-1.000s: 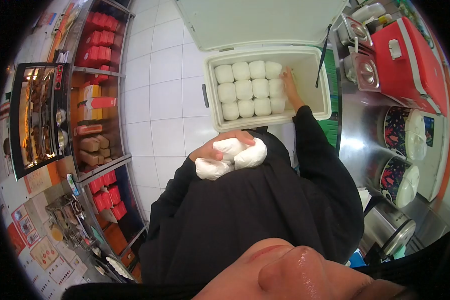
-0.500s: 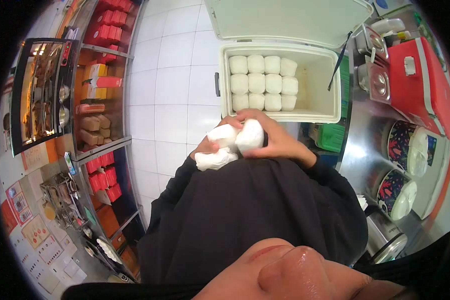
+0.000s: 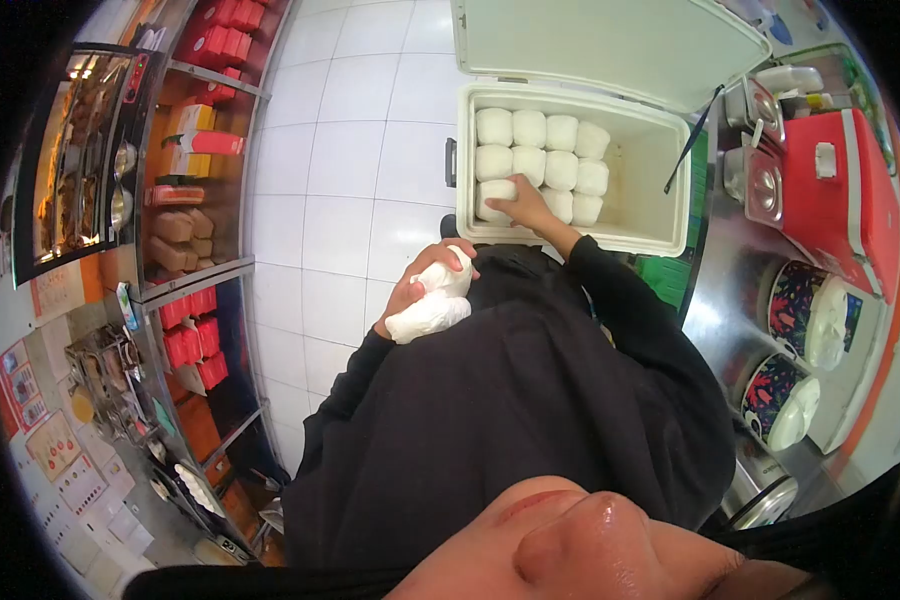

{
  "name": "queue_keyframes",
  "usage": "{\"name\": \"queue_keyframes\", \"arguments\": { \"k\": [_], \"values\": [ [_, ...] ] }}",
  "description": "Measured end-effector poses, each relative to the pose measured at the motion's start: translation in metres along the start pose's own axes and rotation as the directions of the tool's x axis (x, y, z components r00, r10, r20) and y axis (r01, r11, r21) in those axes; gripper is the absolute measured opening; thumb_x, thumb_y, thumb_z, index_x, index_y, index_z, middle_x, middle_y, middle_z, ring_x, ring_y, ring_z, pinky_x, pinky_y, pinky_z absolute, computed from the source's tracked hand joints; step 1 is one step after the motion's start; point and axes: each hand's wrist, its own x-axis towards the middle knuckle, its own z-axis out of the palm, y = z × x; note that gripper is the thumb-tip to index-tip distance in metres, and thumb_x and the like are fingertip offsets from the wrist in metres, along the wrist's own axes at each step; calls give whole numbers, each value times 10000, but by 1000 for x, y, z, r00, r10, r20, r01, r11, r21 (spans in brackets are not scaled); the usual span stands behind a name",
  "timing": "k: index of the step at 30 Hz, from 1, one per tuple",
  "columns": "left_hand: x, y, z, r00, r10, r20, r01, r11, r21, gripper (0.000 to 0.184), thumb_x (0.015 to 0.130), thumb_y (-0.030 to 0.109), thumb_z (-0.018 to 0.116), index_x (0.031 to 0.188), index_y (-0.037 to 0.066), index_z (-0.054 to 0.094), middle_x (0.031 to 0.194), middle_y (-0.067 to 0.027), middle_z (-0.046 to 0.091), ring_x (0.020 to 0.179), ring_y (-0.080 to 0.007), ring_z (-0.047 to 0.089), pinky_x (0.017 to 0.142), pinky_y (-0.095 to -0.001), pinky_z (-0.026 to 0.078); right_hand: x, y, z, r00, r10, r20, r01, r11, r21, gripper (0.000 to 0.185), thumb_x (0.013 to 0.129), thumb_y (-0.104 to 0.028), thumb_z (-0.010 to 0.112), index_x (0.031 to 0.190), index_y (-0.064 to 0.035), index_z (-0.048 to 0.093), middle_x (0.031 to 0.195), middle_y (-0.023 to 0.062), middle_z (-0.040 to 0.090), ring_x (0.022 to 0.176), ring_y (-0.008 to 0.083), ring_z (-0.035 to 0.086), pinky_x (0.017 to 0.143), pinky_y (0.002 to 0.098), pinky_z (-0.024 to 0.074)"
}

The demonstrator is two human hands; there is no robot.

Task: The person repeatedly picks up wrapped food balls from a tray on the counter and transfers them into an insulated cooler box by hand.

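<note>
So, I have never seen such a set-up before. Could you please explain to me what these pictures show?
There is no machine here: a person works with two bare hands. One camera, worn on the head, takes every picture, looking forward and down, so part of the face appears at the bottom. In front stands an open light-coloured box on a tiled floor, with rows of white bundles toward its left side. The left hand holds two more white bundles near the dark clothing. The right hand has its fingers on a bundle in the box's near left corner.
</note>
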Motion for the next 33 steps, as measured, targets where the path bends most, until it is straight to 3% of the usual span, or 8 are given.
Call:
{"name": "queue_keyframes", "arguments": {
  "k": [9,12,15,16,18,23,27,33],
  "values": [
    [-11,-14,-13,992,-12,-124,-20,967,-254,573,823,517,658,1151,78,490,1243,-147,432,1051,-261,576,796,-341,536,29,61,15,857,-496,-140,383,796,-470,580,781,-239,762,1271,-92,489,1155,131,566,957,203,576,729,339,505],
    [-10,-9,-12,981,-89,-175,24,939,-342,493,870,448,628,1163,78,487,1246,-142,459,1054,-271,580,822,-365,533,-57,-61,-1,858,-492,-147,478,870,-119,593,760,-222,772,1268,-99,492,1223,120,548,1019,188,537,722,318,501],
    [-4,-8,-19,922,-306,-238,112,798,-592,390,908,319,613,1187,75,492,1243,-121,500,1072,-261,584,855,-388,526,-142,-155,-23,687,-600,409,583,792,181,719,749,-328,798,1348,-116,462,1366,112,466,1071,211,525,791,342,499],
    [-2,-9,-22,956,-76,-284,151,956,252,381,917,247,606,1230,77,472,1235,-103,527,1093,-235,583,886,-384,519,-146,-157,-11,453,-791,412,841,533,98,779,734,-390,799,1376,-124,446,1395,128,435,1085,273,532,870,410,482],
    [3,-10,-23,966,40,-255,108,834,541,370,939,178,577,1273,82,453,1210,-79,565,1119,-207,581,921,-373,513,-159,-164,4,647,-644,408,751,632,-192,767,705,-390,804,1342,-117,475,1289,171,501,1122,343,521,945,447,441],
    [53,-34,-41,821,-316,-476,54,872,-487,374,1011,347,336,1236,109,517,1165,-78,625,1092,-234,613,916,-400,521,-111,-150,13,811,-532,243,571,809,-135,601,701,-176,727,1244,-105,480,1160,136,545,1120,289,530,947,388,435],
    [74,-20,-39,738,-246,-629,56,950,-306,403,950,459,492,1174,128,543,999,-75,632,829,-240,647,683,-417,544,-78,-96,-23,919,-388,71,360,898,252,599,697,-160,764,1214,-97,468,1106,71,528,1068,192,521,903,329,445],
    [60,9,-62,803,-216,-555,-38,911,-410,518,899,595,512,1193,169,541,987,-85,630,838,-255,627,679,-407,519,-3,44,-25,919,-169,-356,146,985,-91,688,671,-260,817,1226,-50,468,1120,191,578,1077,313,552,914,388,460]
  ]
}}
